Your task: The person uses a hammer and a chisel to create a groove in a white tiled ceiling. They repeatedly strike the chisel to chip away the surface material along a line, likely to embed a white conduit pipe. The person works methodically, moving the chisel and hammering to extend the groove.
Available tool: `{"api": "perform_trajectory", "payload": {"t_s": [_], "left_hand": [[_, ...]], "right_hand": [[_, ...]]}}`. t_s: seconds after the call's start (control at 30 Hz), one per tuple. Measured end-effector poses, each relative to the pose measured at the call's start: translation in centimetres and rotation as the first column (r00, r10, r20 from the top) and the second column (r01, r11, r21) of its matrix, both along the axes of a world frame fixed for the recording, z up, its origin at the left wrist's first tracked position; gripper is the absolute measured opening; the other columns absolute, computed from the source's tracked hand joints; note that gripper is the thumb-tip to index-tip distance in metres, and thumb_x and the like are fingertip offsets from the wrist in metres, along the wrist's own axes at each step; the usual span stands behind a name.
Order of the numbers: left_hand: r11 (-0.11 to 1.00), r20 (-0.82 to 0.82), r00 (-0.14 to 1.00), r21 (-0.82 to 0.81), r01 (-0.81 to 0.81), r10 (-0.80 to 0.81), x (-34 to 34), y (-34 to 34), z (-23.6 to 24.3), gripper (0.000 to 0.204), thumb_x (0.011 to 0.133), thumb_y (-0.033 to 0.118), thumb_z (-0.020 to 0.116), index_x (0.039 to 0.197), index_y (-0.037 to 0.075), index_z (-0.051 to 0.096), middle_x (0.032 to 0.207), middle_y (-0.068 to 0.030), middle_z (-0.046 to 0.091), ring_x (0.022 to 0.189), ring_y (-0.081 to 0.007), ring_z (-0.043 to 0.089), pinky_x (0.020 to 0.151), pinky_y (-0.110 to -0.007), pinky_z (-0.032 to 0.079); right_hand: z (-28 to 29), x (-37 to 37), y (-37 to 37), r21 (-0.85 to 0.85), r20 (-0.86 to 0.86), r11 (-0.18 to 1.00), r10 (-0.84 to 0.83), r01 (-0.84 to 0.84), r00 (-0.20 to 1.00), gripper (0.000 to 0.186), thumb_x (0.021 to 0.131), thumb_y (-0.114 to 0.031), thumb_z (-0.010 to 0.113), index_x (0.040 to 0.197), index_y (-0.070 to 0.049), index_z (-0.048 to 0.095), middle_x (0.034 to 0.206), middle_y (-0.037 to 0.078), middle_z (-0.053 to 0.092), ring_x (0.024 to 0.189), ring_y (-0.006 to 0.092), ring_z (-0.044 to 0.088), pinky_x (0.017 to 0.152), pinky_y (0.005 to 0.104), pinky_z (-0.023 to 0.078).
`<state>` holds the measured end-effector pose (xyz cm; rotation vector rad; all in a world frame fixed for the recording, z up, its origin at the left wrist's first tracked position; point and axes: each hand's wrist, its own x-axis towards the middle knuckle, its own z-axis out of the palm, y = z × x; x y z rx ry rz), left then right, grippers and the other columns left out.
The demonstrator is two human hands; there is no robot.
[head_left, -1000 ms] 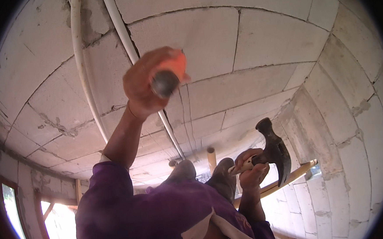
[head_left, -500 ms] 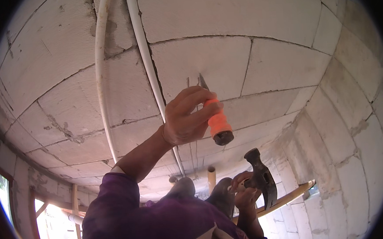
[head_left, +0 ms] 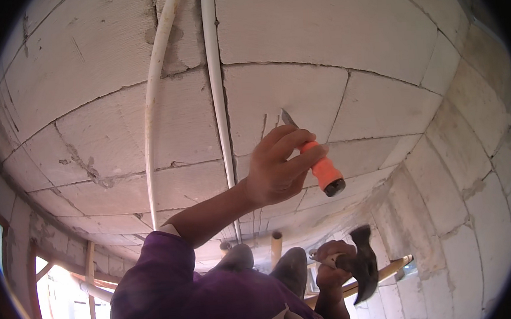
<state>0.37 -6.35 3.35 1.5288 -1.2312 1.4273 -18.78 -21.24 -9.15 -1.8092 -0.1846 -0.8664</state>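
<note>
"Start close in. What do you see?"

"A purple sleeve [head_left: 157,271] at lower left. The left forearm [head_left: 212,212] slants out of it, upward and to the right, as far as the wrist."

"And the left hand?"

"The left hand [head_left: 278,167] is raised in the middle of the view, knuckles up. Its fingers are curled over a chisel [head_left: 325,170] from the left side, narrowed round the orange grip. I can't make out the thumb."

"How does the chisel sit?"

"Tilted: dark butt end down to the right, metal blade up to the left. The tip is at the wall, just beside some dark grooves, but I can't tell whether it touches."

"The other arm?"

"Lower, at the right. That forearm comes up steeply, and the right hand [head_left: 335,266] is closed round the hammer [head_left: 364,264], gripping high on the handle near the head. The claw points down, well apart from the chisel."

"Farther off?"

"The pale block wall [head_left: 282,29], with two white pipes [head_left: 216,91] running along it left of the chisel, then a bright window opening [head_left: 65,297] at lower left."
</note>
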Motion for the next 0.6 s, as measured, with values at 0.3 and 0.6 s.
{"api": "perform_trajectory", "payload": {"t_s": [0.3, 0.6], "left_hand": [[0.997, -0.042, 0.998, -0.055, -0.045, 0.043, -0.1, -1.3, -0.9, 0.037, 0.061, -0.004, 0.072, 0.095, 0.011, 0.068, 0.097, -0.0069, 0.059, 0.090, -0.0258, 0.055, 0.070, -0.037, 0.047], [0.996, -0.090, 0.996, -0.084, -0.035, 0.028, 0.2, -1.1, -0.3, 0.036, 0.060, -0.004, 0.073, 0.094, 0.010, 0.069, 0.094, -0.0071, 0.060, 0.088, -0.0257, 0.056, 0.069, -0.036, 0.047]], "right_hand": [[-2.4, 3.0, -1.0, -0.095, -0.045, 0.988, -0.125, 0.121, 0.991, 0.070, 0.089, -0.072, 0.032, 0.087, -0.003, 0.045, 0.064, 0.008, 0.050, 0.051, 0.0176, 0.049, 0.047, 0.0295, 0.042], [0.2, 3.4, 0.7, 0.182, -0.065, 0.983, -0.005, 0.017, 0.998, 0.067, 0.089, -0.072, 0.033, 0.088, -0.006, 0.045, 0.066, 0.011, 0.052, 0.052, 0.0185, 0.051, 0.045, 0.0280, 0.042]]}}
